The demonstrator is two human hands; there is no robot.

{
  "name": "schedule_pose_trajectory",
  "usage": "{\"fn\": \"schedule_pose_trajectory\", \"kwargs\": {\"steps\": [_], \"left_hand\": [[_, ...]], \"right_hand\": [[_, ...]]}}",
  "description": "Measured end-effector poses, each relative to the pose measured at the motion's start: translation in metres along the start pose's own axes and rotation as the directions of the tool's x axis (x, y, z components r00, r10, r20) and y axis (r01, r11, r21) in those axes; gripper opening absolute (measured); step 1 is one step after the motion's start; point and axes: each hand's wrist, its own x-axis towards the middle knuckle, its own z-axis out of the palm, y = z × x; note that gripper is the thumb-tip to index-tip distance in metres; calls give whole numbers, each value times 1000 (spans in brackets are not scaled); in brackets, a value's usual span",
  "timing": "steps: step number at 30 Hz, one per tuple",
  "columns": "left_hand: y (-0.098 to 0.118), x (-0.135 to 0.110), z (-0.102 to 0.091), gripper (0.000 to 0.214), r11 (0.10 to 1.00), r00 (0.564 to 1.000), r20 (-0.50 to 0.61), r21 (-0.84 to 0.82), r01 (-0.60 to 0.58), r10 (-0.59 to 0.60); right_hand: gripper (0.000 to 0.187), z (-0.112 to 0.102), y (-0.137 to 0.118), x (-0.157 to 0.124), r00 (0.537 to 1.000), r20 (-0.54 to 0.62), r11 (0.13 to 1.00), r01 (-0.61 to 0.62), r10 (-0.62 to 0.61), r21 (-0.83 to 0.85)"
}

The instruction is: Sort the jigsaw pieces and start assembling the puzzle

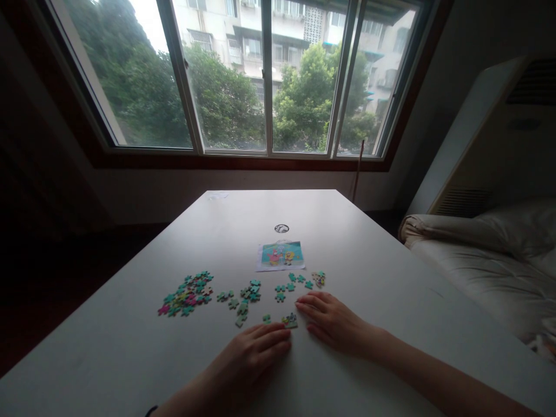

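Observation:
On the white table, my left hand (pixel 263 346) rests low with its fingers stretched forward. Its fingertips reach the lower edge of a small patterned clump of puzzle pieces (pixel 289 320). A single green puzzle piece (pixel 266 319) lies just beyond its knuckles. My right hand (pixel 328 318) lies on the tabletop with fingers extended and slightly apart, to the right of that clump. Whether anything is under its fingertips is hidden. Beyond it are several loose teal pieces (pixel 280 288) and a small patterned group of pieces (pixel 318 279).
A printed reference picture (pixel 282 255) of cartoon figures lies past the pieces. To the left is a pile of mixed puzzle pieces (pixel 186 294), with a green cluster (pixel 244 300) beside it. A round dark-rimmed mark (pixel 281 229) is farther back. A sofa (pixel 473 255) stands right of the table (pixel 369 260).

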Motion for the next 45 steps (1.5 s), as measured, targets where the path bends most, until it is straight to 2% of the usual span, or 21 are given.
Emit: {"fn": "schedule_pose_trajectory", "kwargs": {"steps": [4, 8, 12, 17, 23, 26, 28, 30, 32, 35, 40, 45], "left_hand": [[0, 1, -1, 34, 1000, 1000, 7, -6, 2, -2], [0, 0, 0, 33, 1000, 1000, -3, -29, 8, -8], [-2, -2, 4, 40, 999, 1000, 6, -24, 29, -29], [-1, -1, 4, 49, 998, 997, 51, -9, 65, -65], [6, 4, -3, 35, 999, 1000, 22, -39, 2, -1], [9, 3, -3, 28, 999, 999, -29, -29, -30, 29], [9, 1, -1, 23, 1000, 991, -132, -2, -18, 18], [8, -1, 2, 22, 1000, 965, -261, 15, 18, -13], [7, -1, 3, 23, 999, 946, -323, 13, 43, -37], [6, 0, 3, 23, 999, 966, -257, 30, 33, -24], [3, 0, 2, 39, 998, 994, -111, 57, 24, -17], [1, 1, 1, 34, 1000, 999, -49, 25, -9, 10]], "right_hand": [[34, 3, 2, -1, 999, -41, 998, 7, -5, 55], [21, 7, 3, -3, 993, -106, 991, -34, 47, 127], [32, 7, 4, -4, 986, -151, 993, -62, 76, 96], [31, 5, 5, -3, 990, -136, 995, -13, 27, 102], [19, -1, 7, -6, 986, -140, 951, 124, -87, 282], [18, -5, 6, -8, 981, -148, 933, 170, -129, 316], [19, -6, 5, -8, 975, -182, 937, 176, -124, 301], [19, -6, 5, -8, 970, -220, 944, 164, -102, 287], [19, -5, 6, -8, 967, -237, 947, 159, -93, 278], [20, -3, 7, -9, 971, -212, 952, 166, -111, 259], [23, -5, 6, -9, 970, -213, 957, 169, -119, 236], [26, -6, 4, -8, 971, -192, 944, 192, -143, 270]]}}
